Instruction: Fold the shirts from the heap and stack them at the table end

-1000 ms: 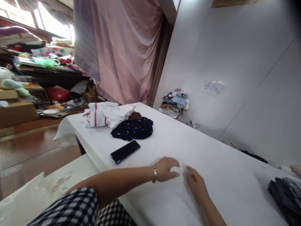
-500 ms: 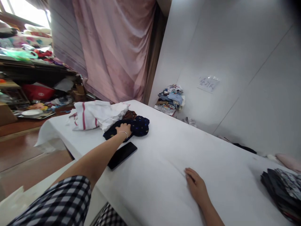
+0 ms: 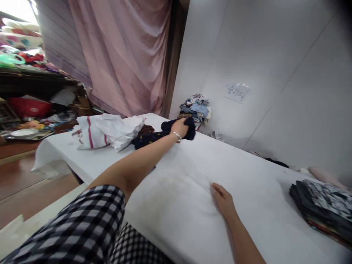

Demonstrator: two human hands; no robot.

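My left hand (image 3: 180, 128) is closed on a dark navy garment (image 3: 190, 129) with small spots, bunched up over the far part of the white-covered table (image 3: 176, 198). Part of that cloth trails left beneath my wrist. Next to it lie a brown cloth (image 3: 146, 129) and a white cloth with red stripes (image 3: 106, 130). Only a corner of a dark phone shows past my left forearm, which hides the rest. My right hand (image 3: 223, 200) rests on the tabletop with its fingers loosely extended, holding nothing.
A stack of folded dark and patterned clothes (image 3: 324, 205) sits at the right edge. Beyond the table, a heap of clothes (image 3: 196, 107) stands against the white wall. A pink curtain (image 3: 123, 55) hangs at the back, with clutter on the floor to the left.
My left hand has moved right and away from me, dragging the navy garment along. My left forearm now covers most of the phone. The view has shifted slightly; my right hand stays on the table.
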